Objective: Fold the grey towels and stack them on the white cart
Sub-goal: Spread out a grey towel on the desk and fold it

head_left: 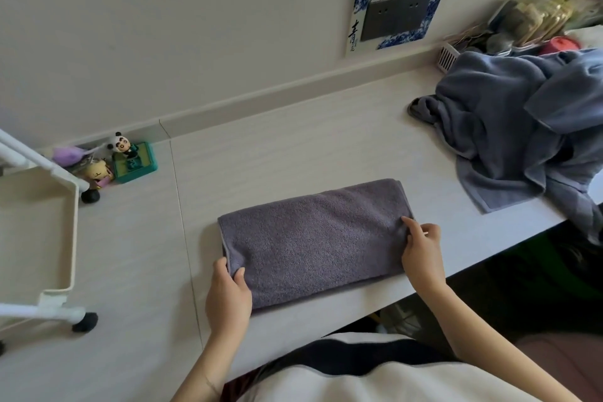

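Observation:
A grey towel (313,238), folded into a long flat rectangle, lies on the white table near its front edge. My left hand (228,294) pinches the towel's near left corner, thumb on top. At the towel's right end my right hand (421,248) grips the edge, fingers curled over the cloth. A heap of unfolded grey-blue towels (515,134) sits at the table's right end, partly hanging over the edge. The white cart (70,238) stands at the left, its tray rim and black wheels showing; no towel shows in the part of its tray that I can see.
Small toy figures and a green box (133,160) sit against the wall beside the cart. A white basket of packets (522,29) stands at the far right behind the heap. A grey socket plate (396,13) is on the wall.

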`<state>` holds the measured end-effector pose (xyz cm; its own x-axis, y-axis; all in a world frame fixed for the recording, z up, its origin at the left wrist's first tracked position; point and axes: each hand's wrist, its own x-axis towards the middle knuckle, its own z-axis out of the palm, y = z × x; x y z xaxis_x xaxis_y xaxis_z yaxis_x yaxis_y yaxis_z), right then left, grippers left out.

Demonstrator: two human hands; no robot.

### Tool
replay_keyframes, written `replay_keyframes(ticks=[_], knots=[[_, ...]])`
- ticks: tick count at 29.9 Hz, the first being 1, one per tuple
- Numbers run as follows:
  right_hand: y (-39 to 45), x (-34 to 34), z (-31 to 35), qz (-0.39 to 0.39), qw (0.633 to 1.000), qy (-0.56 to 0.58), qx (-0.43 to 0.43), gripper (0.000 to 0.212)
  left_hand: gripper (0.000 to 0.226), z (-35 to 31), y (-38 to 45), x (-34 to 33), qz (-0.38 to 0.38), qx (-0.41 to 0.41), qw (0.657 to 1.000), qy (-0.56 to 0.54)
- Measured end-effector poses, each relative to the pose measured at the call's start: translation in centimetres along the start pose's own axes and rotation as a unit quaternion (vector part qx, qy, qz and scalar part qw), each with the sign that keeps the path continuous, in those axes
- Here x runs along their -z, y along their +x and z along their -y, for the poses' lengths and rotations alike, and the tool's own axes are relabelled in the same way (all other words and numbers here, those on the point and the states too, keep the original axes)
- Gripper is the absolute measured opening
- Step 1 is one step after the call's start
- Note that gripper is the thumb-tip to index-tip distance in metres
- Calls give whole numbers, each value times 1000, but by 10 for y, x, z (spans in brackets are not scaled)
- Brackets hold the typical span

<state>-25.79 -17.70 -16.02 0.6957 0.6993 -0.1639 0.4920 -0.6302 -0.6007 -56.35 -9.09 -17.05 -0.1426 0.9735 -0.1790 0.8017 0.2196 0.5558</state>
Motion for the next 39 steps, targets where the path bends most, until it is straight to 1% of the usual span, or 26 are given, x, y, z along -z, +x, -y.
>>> replay_keyframes(ticks=[3,6,7,8,10,11,12,13,15,17,18,19,21,23,24,27,29,31,32,33,35,36,37,38,39], knots=[[1,1,-3,13,999,-36,5,43,27,1,3,-3,-14,-11,1000,-6],[5,1,-3,-24,982,-187,23,49,28,-1,7,-3,-13,21,1000,-4],[8,2,1,-32,976,-212,26,50,31,-3,9,-2,-25,30,999,-4],[9,3,8,-29,975,-218,29,50,35,-5,11,-3,-51,15,999,0],[11,-3,24,-6,973,-220,69,46,48,-12,17,-5,-100,-81,991,42],[11,-10,31,16,970,-221,98,44,54,-18,21,-10,-107,-134,983,70],[9,-18,39,37,965,-223,132,46,56,-25,23,-15,-97,-186,973,95],[8,-26,44,58,958,-226,165,51,56,-33,24,-23,-75,-235,963,113],[3,-44,56,111,940,-229,227,56,57,-49,21,-41,-4,-313,937,157],[6,-60,65,146,917,-240,283,54,61,-58,21,-57,55,-349,909,220],[9,-64,66,162,906,-251,300,56,62,-61,22,-61,74,-348,902,245],[14,-67,66,168,901,-259,306,58,64,-61,25,-64,81,-341,899,263],[28,-65,58,138,916,-253,280,60,66,-58,33,-62,81,-313,903,283],[44,-58,48,97,936,-255,222,63,67,-52,41,-56,71,-279,914,286],[53,-55,42,91,943,-255,192,65,67,-50,44,-54,67,-260,920,286],[65,-44,29,60,955,-259,130,65,66,-42,50,-44,67,-213,935,274],[71,-39,22,64,962,-250,93,61,65,-44,51,-40,66,-198,942,264],[72,-35,21,78,962,-250,82,58,65,-42,50,-40,61,-188,948,250],[72,-34,23,77,961,-252,84,58,65,-41,48,-40,50,-172,956,233],[70,-33,25,65,962,-248,94,58,66,-40,45,-37,36,-138,968,205],[60,-33,34,32,971,-194,138,58,67,-36,39,-26,12,-42,990,135],[51,-35,41,29,976,-139,167,58,69,-35,36,-19,10,0,994,108],[41,-38,49,43,978,-68,193,55,72,-33,33,-12,11,33,995,88],[28,-43,60,73,976,12,205,50,74,-29,32,-6,19,59,996,66],[15,-49,71,112,970,87,197,46,76,-25,32,-2,30,84,995,36]])
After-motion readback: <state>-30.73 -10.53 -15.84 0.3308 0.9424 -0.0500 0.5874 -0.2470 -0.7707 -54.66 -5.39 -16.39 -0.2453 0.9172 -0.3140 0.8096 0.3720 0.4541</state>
